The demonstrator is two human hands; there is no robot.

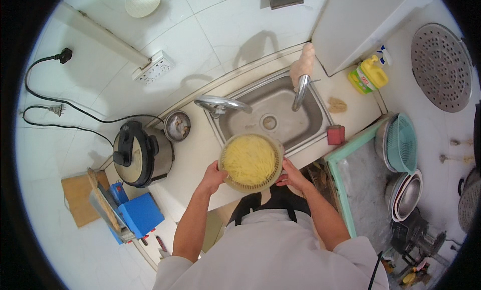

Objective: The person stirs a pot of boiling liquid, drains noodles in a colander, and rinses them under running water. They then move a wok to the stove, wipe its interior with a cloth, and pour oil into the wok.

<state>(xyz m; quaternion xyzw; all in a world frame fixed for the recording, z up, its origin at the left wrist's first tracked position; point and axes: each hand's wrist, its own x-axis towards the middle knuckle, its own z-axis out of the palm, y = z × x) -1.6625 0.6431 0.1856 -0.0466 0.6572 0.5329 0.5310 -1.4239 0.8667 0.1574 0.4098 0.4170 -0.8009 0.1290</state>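
Note:
A round plastic colander (pixel 279 169) full of pale yellow shreds (pixel 249 159), like cut potato, is held near the front rim of the stainless steel sink (pixel 240 102). My left hand (pixel 214 176) grips its left side and my right hand (pixel 292 174) grips its right side. Beyond the colander, one chrome faucet (pixel 223 103) stands at the sink's left, and a second faucet (pixel 301 92) with a pale wrapping behind it reaches in from the back right. The sink's drain (pixel 269 121) shows in the basin.
An electric pressure cooker (pixel 144 153) and a small metal bowl (pixel 177 126) stand left. A blue knife holder (pixel 141 215) is at lower left. Right of the sink are a red sponge (pixel 336 135), a yellow detergent bottle (pixel 367 76), a teal basket (pixel 402 143) and stacked bowls (pixel 407 196).

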